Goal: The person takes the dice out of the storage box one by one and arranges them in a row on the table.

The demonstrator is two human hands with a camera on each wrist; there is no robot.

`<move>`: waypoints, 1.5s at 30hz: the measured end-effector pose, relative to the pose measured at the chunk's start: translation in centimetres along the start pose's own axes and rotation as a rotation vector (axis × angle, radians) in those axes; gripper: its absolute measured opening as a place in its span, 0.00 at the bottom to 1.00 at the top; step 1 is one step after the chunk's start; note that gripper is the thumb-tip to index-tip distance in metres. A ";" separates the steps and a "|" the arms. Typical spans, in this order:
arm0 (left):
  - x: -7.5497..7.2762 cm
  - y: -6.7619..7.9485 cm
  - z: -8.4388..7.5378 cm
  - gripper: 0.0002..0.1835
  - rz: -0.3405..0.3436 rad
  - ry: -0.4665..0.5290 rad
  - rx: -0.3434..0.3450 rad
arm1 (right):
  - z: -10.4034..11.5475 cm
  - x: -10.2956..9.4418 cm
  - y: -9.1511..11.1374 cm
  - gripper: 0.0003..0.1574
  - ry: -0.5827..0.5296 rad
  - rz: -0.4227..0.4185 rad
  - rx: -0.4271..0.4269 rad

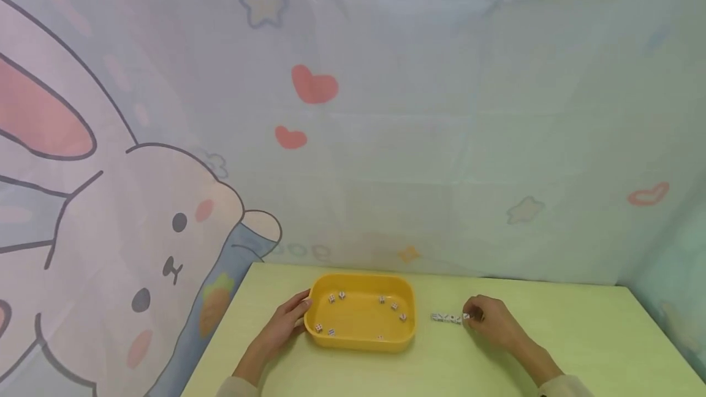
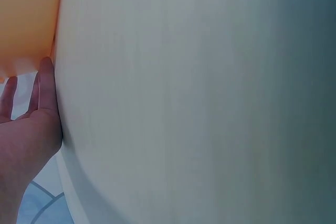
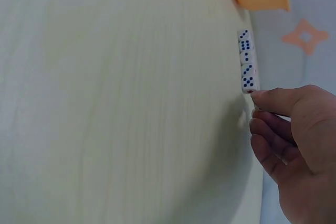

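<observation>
At the left end of a yellow tray (image 1: 358, 343), my left hand (image 1: 285, 322) touches the outer wall with its fingertips. Those fingers (image 2: 47, 85) look fairly straight in the left wrist view. My right hand (image 1: 494, 321) pinches a white die (image 1: 466, 317) between thumb and curled fingers, at the right end of a short row of dice (image 1: 445, 318). Close up in the right wrist view, the row of dice (image 3: 247, 59) shows dark pips on its upper faces, and the thumb tip is right at the nearest die.
Several loose dice, among them one die (image 1: 332, 298) near the back left, lie scattered inside the tray. The pale yellow-green table (image 1: 595, 329) carries everything. A cloth backdrop (image 1: 408, 127) with a rabbit, hearts and stars hangs behind its far edge.
</observation>
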State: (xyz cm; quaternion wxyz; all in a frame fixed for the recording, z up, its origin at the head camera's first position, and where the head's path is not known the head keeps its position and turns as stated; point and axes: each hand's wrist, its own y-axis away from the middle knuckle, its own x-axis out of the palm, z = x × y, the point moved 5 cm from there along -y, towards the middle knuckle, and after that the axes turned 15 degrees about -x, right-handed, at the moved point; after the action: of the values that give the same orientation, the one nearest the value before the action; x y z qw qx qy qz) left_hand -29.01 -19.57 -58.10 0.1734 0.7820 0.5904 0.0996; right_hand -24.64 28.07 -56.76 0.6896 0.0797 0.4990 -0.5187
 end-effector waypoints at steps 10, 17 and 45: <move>0.1 -0.1 0.0 0.36 0.020 -0.005 0.011 | -0.9 0.7 0.1 0.10 0.002 0.002 -0.002; 0.0 -0.3 -0.3 0.35 0.015 0.003 0.015 | -1.0 0.6 -0.2 0.09 -0.038 0.007 0.022; -0.1 -0.4 -0.1 0.35 -0.006 -0.012 -0.002 | 6.2 1.5 -10.0 0.14 -0.104 -0.095 -0.165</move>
State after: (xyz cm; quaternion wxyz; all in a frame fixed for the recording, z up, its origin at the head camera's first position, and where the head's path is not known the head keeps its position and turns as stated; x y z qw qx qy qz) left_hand -29.42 -19.52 -58.14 0.1780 0.7807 0.5914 0.0952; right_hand -28.91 18.72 -50.79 0.6934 -0.0278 0.5068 -0.5114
